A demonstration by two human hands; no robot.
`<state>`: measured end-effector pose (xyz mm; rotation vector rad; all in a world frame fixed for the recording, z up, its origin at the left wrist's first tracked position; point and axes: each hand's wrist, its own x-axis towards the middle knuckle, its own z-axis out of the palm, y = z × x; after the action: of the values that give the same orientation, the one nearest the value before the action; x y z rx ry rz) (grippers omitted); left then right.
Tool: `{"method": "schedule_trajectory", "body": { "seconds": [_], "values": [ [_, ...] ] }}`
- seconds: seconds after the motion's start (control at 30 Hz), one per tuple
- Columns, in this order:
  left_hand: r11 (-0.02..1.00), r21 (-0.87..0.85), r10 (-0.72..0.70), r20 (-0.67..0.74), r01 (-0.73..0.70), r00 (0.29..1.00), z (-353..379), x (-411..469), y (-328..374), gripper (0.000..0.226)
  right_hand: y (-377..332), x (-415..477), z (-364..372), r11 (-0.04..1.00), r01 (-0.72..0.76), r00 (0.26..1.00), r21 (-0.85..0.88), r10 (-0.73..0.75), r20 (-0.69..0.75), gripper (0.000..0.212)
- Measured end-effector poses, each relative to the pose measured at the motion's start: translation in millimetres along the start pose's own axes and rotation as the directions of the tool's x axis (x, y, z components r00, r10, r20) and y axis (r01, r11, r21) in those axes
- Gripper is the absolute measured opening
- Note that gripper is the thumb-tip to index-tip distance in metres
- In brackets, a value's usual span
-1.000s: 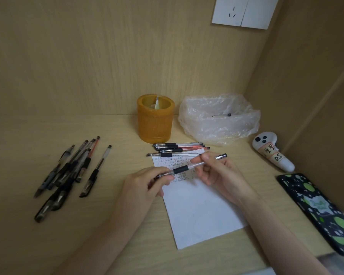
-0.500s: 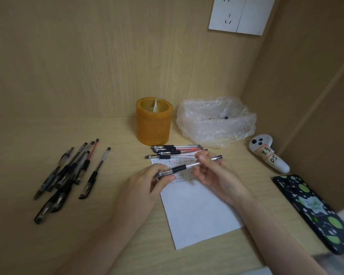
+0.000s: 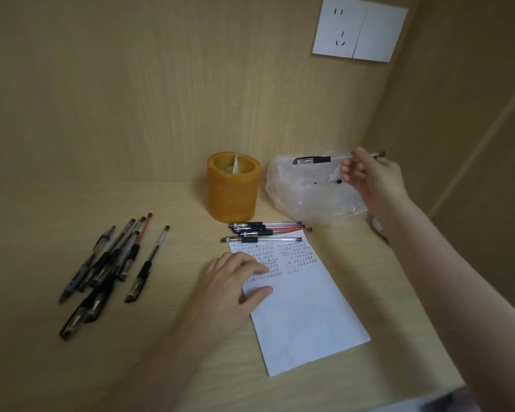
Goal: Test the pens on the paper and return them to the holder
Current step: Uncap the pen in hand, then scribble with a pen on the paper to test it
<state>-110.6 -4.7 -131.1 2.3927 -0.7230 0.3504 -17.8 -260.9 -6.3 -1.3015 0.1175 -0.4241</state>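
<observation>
My right hand (image 3: 372, 179) pinches a clear pen with a black grip (image 3: 324, 159), held level in the air over the plastic bag (image 3: 306, 200). My left hand (image 3: 235, 281) rests with relaxed fingers on the left edge of the white paper (image 3: 304, 316), whose upper part bears rows of small scribbles. The orange cylindrical holder (image 3: 233, 188) stands behind the paper with something pale inside. Several pens (image 3: 265, 230) lie in a row at the paper's top edge. A second pile of capped pens (image 3: 110, 263) lies on the desk to the left.
The wooden desk (image 3: 42, 203) sits in a corner of wooden walls. A white wall socket (image 3: 360, 29) is high at the back right. Another small dark pen (image 3: 329, 182) lies inside the plastic bag.
My left hand has let go of the pen and dropped onto the paper. My right hand has carried the pen up and to the right, over the plastic bag. The camera has tilted up.
</observation>
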Motion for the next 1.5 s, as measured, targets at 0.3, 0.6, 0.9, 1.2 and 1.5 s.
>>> {"method": "schedule_trajectory", "body": {
  "seconds": [0.3,0.6,0.9,1.2,1.5],
  "values": [
    [1.0,0.019,0.023,0.025,-0.023,0.999,0.9,0.7,-0.3,0.046,11.5,57.5,1.9,0.942,-0.3,0.952,-0.154,0.305,0.013,0.013],
    [0.996,0.067,-0.056,-0.076,0.061,0.996,-2.5,2.6,-2.1,0.037,-1.1,18.3,16.6,0.98,-0.076,0.988,-0.181,0.099,0.117,0.034],
    [0.852,0.282,-0.301,-0.427,0.442,0.853,-23.1,-3.2,-24.5,0.039,68.7,-93.2,37.0,0.952,-0.118,0.853,-0.283,0.243,0.462,0.019],
    [0.702,0.391,-0.538,-0.255,0.595,0.803,-26.7,-5.3,-24.4,0.057,82.1,-95.2,18.1,0.979,-0.136,0.888,-0.151,0.188,0.419,0.02],
    [0.991,-0.061,-0.129,-0.318,0.116,0.939,-26.2,1.8,-11.0,0.048,88.5,-101.5,20.5,0.977,-0.15,0.84,-0.15,0.206,0.503,0.033]
  ]
}}
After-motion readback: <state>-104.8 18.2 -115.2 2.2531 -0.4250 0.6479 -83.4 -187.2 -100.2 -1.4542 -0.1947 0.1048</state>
